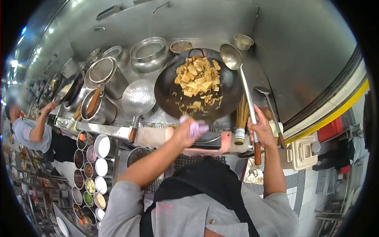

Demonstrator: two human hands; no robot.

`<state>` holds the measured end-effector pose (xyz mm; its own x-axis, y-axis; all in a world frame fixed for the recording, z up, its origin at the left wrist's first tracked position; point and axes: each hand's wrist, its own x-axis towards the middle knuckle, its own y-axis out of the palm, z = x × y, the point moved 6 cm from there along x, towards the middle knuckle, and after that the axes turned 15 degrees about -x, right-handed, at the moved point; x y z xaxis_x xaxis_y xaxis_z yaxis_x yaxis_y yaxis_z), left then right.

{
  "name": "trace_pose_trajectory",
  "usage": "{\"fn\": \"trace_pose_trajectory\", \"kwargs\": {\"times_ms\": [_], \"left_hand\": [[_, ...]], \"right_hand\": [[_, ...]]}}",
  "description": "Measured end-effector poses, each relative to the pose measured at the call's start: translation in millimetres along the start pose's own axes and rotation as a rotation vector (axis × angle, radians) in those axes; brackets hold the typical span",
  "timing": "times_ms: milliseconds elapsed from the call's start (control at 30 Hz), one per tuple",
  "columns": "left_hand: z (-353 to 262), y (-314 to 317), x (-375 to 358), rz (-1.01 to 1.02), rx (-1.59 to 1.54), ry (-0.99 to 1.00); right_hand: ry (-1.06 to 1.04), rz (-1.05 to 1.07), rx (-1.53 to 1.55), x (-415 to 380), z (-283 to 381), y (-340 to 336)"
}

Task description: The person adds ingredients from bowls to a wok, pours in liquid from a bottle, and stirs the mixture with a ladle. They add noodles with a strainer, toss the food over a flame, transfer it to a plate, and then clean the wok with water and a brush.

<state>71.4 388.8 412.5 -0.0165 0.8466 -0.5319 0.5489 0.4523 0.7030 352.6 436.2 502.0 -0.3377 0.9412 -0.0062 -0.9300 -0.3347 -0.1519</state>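
A large black wok (167, 93) sits on the stove range, holding a heap of flat, yellowish-brown food pieces (197, 77). My left hand (184, 134) is closed on a pale purple cloth (198, 129) at the wok's near edge. Whether a wok handle lies under the cloth is hidden. In my right hand (262, 127) is the long metal shaft of a ladle (232, 56), gripped above its wooden end. The ladle's bowl is raised over the wok's far right side and has a little liquid or residue in it.
Left of the wok lies a perforated strainer (139, 96), with metal pots (148, 55) behind. A bamboo brush (241, 114) and a spatula (267, 96) lie to the right. Several ingredient containers (102, 145) stand lower left. A co-worker (29, 128) handles another wok at far left.
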Motion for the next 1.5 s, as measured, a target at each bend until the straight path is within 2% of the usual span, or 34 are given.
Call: {"fn": "trace_pose_trajectory", "kwargs": {"times_ms": [67, 133, 233, 300, 333, 400, 467, 500, 533, 600, 667, 700, 767, 867, 1000, 1033, 1133, 1200, 1333, 1367, 1467, 1500], "left_hand": [[-30.7, 22.7, 17.3, 0.003, -0.155, -0.031], [-44.5, 17.9, 52.4, 0.093, -0.226, -0.158], [-49.9, 19.5, 83.1, 0.020, -0.128, -0.169], [-36.3, 6.3, 109.5, 0.121, -0.189, -0.096], [-25.7, 4.6, 110.4, 0.143, -0.170, -0.058], [-1.5, 5.4, 48.7, 0.035, -0.190, 0.082], [10.8, -5.0, 7.8, 0.046, -0.036, -0.084], [14.7, -17.3, 15.9, 0.057, -0.084, -0.126], [4.7, -6.4, 15.2, -0.010, -0.055, -0.012], [-18.7, 0.3, 64.1, 0.080, -0.115, 0.017], [-35.9, 4.9, 95.4, 0.085, -0.126, -0.068], [-39.5, 2.6, 105.5, 0.013, -0.098, -0.017], [-37.0, 2.9, 112.7, 0.005, -0.099, 0.009], [-32.6, -2.4, 129.6, 0.045, -0.102, 0.018], [-28.6, 3.2, 136.7, 0.058, -0.118, 0.017], [-28.9, 6.1, 138.3, 0.055, -0.118, 0.023], [-26.3, 4.2, 141.1, 0.027, -0.117, -0.024], [-27.8, 5.7, 140.0, 0.015, -0.104, -0.021], [-27.5, -1.4, 147.9, 0.063, -0.089, 0.018], [-27.6, -2.0, 148.4, 0.058, -0.085, 0.017], [-26.9, -1.4, 141.9, 0.031, -0.086, 0.010], [-26.8, 1.3, 139.2, 0.022, -0.093, 0.011]], "right_hand": [[0.018, 0.014, -0.012, 3.3, 13.9, -0.5], [0.016, 0.024, -0.008, 13.4, 6.3, -4.3], [0.055, 0.040, 0.015, 29.4, 1.4, 1.1], [0.052, 0.028, 0.027, 46.1, -7.6, 3.0], [0.041, 0.020, -0.019, 47.7, -9.1, 1.7], [0.035, 0.049, 0.030, 42.1, -10.3, -2.0], [0.043, 0.018, -0.047, 39.6, -7.6, -12.3], [0.059, 0.008, -0.092, 36.8, -9.2, -16.5], [0.071, 0.009, -0.079, 37.4, -14.0, -18.2], [0.068, 0.008, -0.052, 56.9, -20.9, -19.6], [0.069, -0.027, -0.126, 77.5, -27.8, -17.8], [0.066, -0.041, -0.165, 90.7, -34.9, -16.6], [0.052, -0.073, -0.209, 116.1, -47.5, -9.3], [0.143, -0.082, -0.335, 147.2, -80.6, 9.8], [0.206, 0.206, -0.072, 158.6, -78.7, 28.1], [0.193, 0.229, -0.017, 160.5, -71.7, 28.3], [0.090, 0.173, -0.266, 174.1, -45.4, 28.0], [0.081, 0.212, -0.283, 180.1, -31.2, 34.5], [0.049, 0.410, -0.460, 176.1, -19.8, 56.3], [0.058, 0.430, -0.668, 176.4, -13.9, 60.2], [-0.463, 0.136, -0.977, 203.6, -54.9, 76.5], [-0.519, 0.140, -0.981, 204.3, -58.9, 75.2]]}}
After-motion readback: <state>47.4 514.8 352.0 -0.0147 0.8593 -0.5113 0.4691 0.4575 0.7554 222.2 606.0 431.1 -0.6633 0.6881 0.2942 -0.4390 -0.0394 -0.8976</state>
